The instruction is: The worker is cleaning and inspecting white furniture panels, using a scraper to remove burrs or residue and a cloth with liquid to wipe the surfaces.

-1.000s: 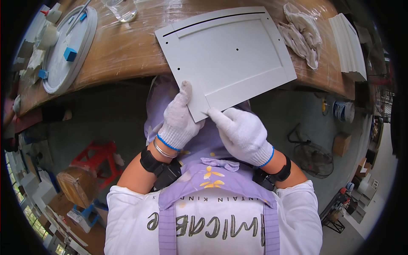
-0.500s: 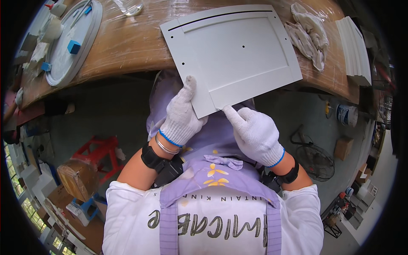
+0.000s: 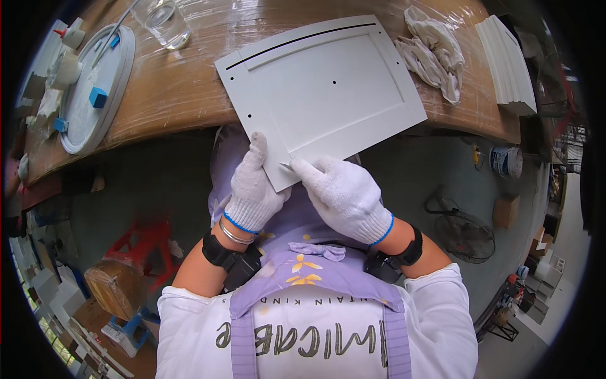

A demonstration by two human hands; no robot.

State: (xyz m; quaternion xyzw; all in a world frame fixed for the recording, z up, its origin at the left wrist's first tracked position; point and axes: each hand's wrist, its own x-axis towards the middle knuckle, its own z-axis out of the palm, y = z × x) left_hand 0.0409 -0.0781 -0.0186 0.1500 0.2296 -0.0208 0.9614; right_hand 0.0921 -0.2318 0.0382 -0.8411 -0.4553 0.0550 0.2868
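A white panel with a raised frame, a dark slot along its far edge and several small dark holes lies tilted, partly on the table and partly overhanging towards me. My left hand, in a white knitted glove, grips its near left corner, thumb on top and fingers underneath. My gloved right hand is closed, with a thin pointed metal blade sticking out past the index fingertip. The blade's tip is at the panel's face near that corner; its other end is hidden in the glove.
On the brown, film-wrapped table are a round white lid carrying blue blocks, a clear cup, a crumpled cloth and stacked white panels. A red stool and a black fan stand on the floor.
My right hand has moved left and inward from the panel's near edge onto its face, and the blade shows more. My left hand keeps its corner grip. The whole view has shifted slightly.
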